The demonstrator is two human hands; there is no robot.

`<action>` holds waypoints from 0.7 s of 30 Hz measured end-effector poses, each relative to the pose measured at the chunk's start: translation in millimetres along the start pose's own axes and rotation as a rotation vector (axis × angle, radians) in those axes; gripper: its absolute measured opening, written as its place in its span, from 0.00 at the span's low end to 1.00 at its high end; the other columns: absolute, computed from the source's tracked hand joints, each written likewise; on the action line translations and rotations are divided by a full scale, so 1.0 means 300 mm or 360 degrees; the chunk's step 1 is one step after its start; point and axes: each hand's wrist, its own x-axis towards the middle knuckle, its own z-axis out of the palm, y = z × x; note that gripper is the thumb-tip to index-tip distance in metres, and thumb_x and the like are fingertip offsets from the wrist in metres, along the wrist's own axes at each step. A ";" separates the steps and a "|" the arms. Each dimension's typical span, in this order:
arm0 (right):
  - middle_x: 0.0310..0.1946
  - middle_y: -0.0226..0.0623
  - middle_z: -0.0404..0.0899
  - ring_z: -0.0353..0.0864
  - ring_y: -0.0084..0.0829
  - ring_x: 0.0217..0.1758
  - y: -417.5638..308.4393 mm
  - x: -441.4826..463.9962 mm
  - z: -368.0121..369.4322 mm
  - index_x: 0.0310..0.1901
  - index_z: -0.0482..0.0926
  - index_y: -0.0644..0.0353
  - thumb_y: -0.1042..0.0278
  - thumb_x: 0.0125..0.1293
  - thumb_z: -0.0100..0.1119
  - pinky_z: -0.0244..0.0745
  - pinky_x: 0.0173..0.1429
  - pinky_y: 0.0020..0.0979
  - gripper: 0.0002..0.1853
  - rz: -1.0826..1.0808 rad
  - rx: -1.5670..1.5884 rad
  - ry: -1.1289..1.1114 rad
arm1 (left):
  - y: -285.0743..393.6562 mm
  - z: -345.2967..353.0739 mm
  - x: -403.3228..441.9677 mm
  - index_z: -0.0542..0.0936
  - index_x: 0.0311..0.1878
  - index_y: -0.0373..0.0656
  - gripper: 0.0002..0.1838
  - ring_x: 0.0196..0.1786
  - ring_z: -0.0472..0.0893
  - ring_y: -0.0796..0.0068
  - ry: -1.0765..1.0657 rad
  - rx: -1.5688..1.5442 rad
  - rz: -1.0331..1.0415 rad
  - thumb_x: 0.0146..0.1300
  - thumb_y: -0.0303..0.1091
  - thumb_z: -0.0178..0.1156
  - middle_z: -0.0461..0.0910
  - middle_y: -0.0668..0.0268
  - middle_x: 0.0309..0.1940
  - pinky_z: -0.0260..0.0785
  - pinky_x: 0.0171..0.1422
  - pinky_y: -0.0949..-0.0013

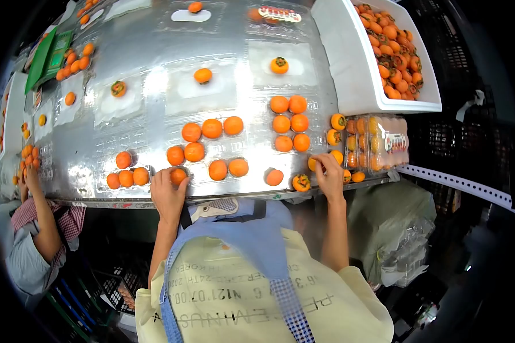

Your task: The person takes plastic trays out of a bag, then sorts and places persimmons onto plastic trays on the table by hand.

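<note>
My left hand point(169, 193) is closed around a persimmon point(178, 175) at the front of a clear plastic tray, below two rows of persimmons point(212, 128). Near the table's front edge, my right hand point(330, 178) has its fingers on another persimmon point(312, 164), partly covered by the fingertips. Between the hands lie a loose persimmon point(274, 177) and one with its green calyx up point(301, 183). Two persimmons point(228, 168) sit side by side closer to my left hand. Beyond my right hand, six-persimmon rows point(290, 123) stand in a clear tray.
A white foam box point(349, 63) full of persimmons stands at the back right. Packed clear boxes point(377, 143) sit at the right edge. More trays with single persimmons point(203, 76) line the metal table point(154, 34). A co-worker's hand point(30, 178) handles persimmons at far left.
</note>
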 end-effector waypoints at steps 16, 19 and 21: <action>0.35 0.39 0.78 0.80 0.35 0.30 0.047 -0.066 -0.082 0.43 0.78 0.59 0.70 0.56 0.62 0.74 0.36 0.34 0.13 0.0434 -0.0219 0.0095 | 0.068 -0.020 0.076 0.75 0.49 0.39 0.15 0.44 0.74 0.71 0.0004 -0.0802 -0.0072 0.57 0.22 0.60 0.68 0.57 0.51 0.72 0.39 0.73; 0.42 0.40 0.76 0.80 0.38 0.33 0.071 -0.058 -0.074 0.47 0.76 0.59 0.71 0.56 0.62 0.74 0.38 0.36 0.15 0.0653 -0.0424 0.0263 | 0.101 -0.035 0.087 0.75 0.49 0.39 0.14 0.44 0.75 0.72 -0.0039 -0.0826 -0.0048 0.58 0.22 0.59 0.68 0.57 0.51 0.72 0.40 0.74; 0.48 0.41 0.73 0.80 0.42 0.36 0.085 -0.056 -0.086 0.53 0.72 0.56 0.69 0.54 0.63 0.75 0.41 0.40 0.23 0.0779 -0.0520 0.0110 | 0.111 -0.039 0.085 0.76 0.48 0.39 0.13 0.43 0.75 0.73 -0.0057 -0.0843 -0.0058 0.59 0.23 0.59 0.68 0.58 0.51 0.71 0.39 0.75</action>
